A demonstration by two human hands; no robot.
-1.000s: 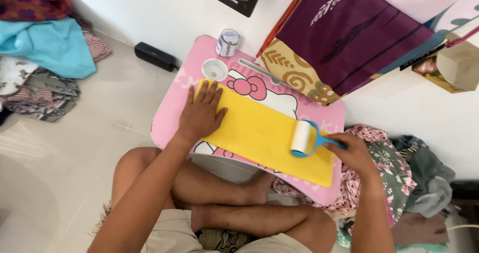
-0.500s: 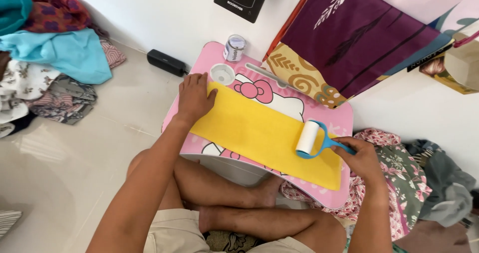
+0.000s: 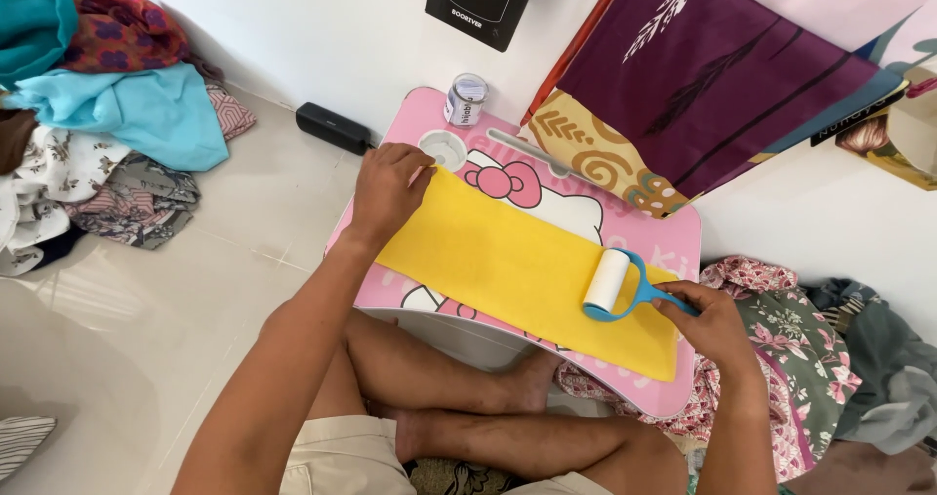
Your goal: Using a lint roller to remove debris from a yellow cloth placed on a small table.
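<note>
A yellow sheet [image 3: 517,270] lies flat along a small pink lap table [image 3: 673,231] with a cartoon cat print. My left hand [image 3: 387,190] presses down on the sheet's far left end, fingers bent at its edge. My right hand [image 3: 715,321] grips the blue handle of a small roller [image 3: 610,282], whose white drum rests on the right part of the sheet.
A small tin can [image 3: 466,100] and a round white lid [image 3: 443,149] sit at the table's far left corner. A black bar-shaped box [image 3: 334,128] lies on the tiled floor by the wall. Piled clothes [image 3: 98,114] lie left, patterned fabric [image 3: 810,358] right, cushions [image 3: 703,85] behind.
My left hand has slid from the middle of the sheet's left part out to its far end. The roller stays on the right part of the sheet.
</note>
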